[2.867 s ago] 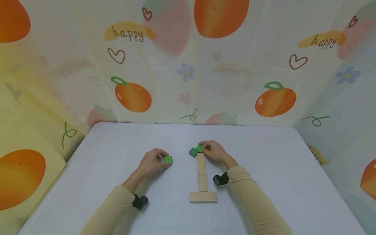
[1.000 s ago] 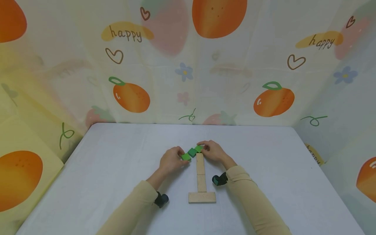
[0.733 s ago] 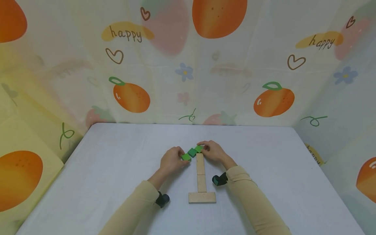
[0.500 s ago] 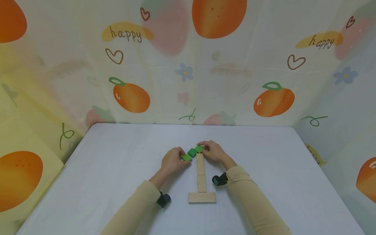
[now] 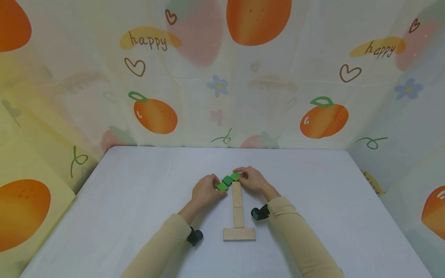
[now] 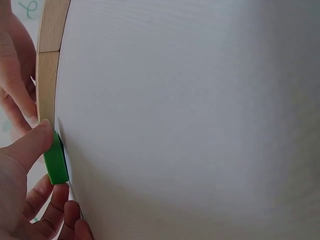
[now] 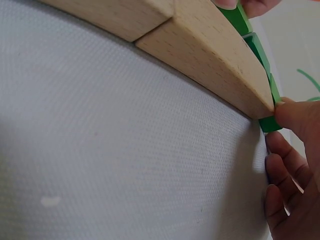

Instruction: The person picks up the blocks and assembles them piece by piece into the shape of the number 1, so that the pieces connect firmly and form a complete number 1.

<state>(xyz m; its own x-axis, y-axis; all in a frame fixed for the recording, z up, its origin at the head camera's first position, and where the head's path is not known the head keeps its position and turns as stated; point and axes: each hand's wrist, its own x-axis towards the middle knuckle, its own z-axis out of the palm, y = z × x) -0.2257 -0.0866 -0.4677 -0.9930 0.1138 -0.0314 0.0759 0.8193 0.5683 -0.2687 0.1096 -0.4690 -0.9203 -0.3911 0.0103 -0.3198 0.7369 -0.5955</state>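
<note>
Three green blocks form a slanting row at the far end of the upright line of wooden blocks [image 5: 237,204]. My left hand [image 5: 206,190] pinches the light green block [image 5: 222,187] at the row's lower left between thumb and fingers; the left wrist view shows this green block [image 6: 56,162] from the side. A darker green block [image 5: 227,180] sits in the middle of the row. At the upper right, my right hand [image 5: 255,178] pinches another light green block [image 5: 235,176], which meets the tip of the wooden line. The right wrist view shows my right thumb on that green block [image 7: 270,123].
A wooden block [image 5: 239,234] lies crosswise at the near end of the line, making a T-like foot. Everything lies flat on a white-covered table [image 5: 146,173]. A fruit-patterned cloth [image 5: 194,108] hangs behind the table's far edge.
My left hand has carried its light green block rightwards to the darker one, inching closer in the last half second. My right hand stays in place on its block.
</note>
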